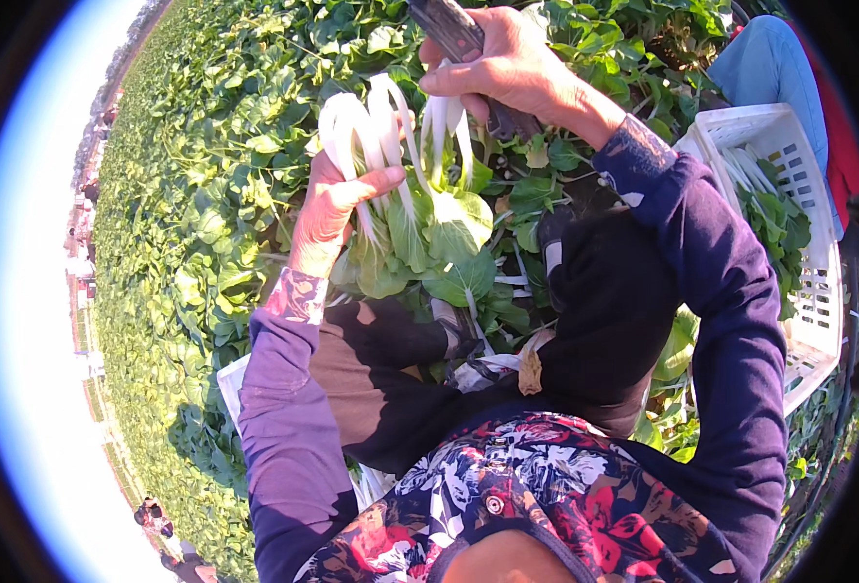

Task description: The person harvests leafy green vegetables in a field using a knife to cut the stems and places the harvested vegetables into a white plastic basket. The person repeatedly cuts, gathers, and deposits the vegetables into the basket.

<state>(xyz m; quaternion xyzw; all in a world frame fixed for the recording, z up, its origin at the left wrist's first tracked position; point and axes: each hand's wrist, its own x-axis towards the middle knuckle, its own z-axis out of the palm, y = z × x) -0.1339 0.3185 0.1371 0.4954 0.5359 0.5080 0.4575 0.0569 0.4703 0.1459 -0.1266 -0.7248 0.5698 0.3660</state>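
My left hand [331,208] grips a bunch of white-stemmed leafy greens [349,131], likely pak choi, with its stems upward and leaves hanging below. Up and to the right, my right hand [506,62] is closed around a knife [448,25] with a dark, worn, riveted handle. Its thumb and fingers also meet the tops of a few white stems, whose broad green leaf [459,222] hangs beside the bunch. How firmly those stems are pinched is hard to tell. Cut leaves [469,280] lie on the ground between my shoes.
A white plastic crate [816,291] holding greens [765,211] stands at my right. Beyond it is a person in blue trousers [772,65]. Part of another white crate [231,382] shows by my left arm. Dense leafy crop [218,182] spreads ahead and left, with distant people [154,516].
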